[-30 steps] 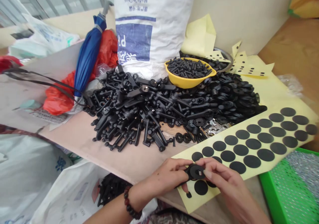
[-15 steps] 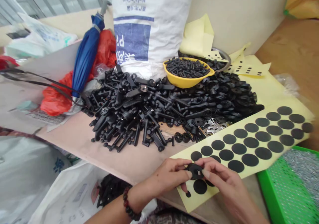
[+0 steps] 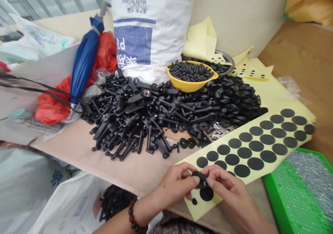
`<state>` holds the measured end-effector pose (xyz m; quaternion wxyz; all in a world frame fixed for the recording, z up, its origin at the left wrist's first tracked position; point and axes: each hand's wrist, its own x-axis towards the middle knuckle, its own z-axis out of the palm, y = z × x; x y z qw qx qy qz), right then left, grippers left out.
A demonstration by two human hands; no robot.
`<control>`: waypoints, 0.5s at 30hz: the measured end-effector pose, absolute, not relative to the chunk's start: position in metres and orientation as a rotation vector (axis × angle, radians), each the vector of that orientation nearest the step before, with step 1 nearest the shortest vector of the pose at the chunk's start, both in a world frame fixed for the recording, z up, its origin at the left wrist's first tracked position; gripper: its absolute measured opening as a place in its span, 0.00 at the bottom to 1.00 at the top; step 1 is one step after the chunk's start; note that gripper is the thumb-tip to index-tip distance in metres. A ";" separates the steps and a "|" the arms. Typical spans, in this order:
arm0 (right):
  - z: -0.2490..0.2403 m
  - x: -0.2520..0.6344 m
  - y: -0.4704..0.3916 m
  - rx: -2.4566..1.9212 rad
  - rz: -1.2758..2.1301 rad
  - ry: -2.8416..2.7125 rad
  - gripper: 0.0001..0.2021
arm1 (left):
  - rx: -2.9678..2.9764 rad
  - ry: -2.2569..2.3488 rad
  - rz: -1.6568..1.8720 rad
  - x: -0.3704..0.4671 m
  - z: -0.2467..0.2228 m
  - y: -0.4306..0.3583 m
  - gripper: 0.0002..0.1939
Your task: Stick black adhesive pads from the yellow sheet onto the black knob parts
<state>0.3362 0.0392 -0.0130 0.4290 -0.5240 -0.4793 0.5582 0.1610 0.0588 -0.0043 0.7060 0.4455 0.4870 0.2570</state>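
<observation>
Between both hands, near the front edge of the table, is a round black plastic part [image 3: 199,179]. My left hand [image 3: 179,183] pinches its left side, thumb on top. My right hand [image 3: 225,185] grips its right side with thumb and fingertips. A small pale piece shows at the part's middle, close to my right thumb. Under the hands lies a yellow sheet [image 3: 191,209] with rows of large black round stickers [image 3: 241,170]. Part of the sheet is hidden by my fingers.
Behind lie a heap of black crank-shaped parts [image 3: 135,112], a yellow bowl [image 3: 187,85] of black screw-like pieces, metal clips [image 3: 220,131] and a large white sack [image 3: 156,25]. A green tray [image 3: 286,192] holds small metal pieces at right; a blue umbrella [image 3: 84,60] leans left.
The view has shifted, so the background sits slightly further left. Both hands keep hold of the black part, which is now tilted differently.
</observation>
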 end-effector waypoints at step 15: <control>0.004 0.332 0.043 -1.362 1.344 -1.321 0.13 | 1.296 1.185 0.743 0.161 -0.009 0.047 0.14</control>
